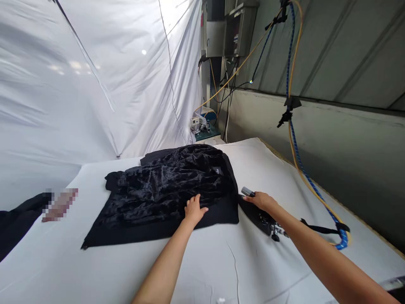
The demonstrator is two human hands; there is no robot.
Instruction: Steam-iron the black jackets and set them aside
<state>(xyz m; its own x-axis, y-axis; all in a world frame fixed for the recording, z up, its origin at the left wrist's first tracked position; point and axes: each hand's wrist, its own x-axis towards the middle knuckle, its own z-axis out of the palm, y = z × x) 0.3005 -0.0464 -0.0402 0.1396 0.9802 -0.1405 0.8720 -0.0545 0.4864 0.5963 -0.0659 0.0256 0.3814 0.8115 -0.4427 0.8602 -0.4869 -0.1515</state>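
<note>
A black fleecy garment lies spread on the white padded table. My left hand rests flat on its lower right part, fingers stretched out. My right hand is closed round the handle of a black steam iron that sits on the table just right of the garment's edge. A blue and yellow hose runs from the iron up to an overhead hanger.
White sheeting hangs behind and left of the table. Another person's dark sleeve reaches in at the left edge. Grey control boxes and cables are mounted at the back. A grey wall runs along the table's right side.
</note>
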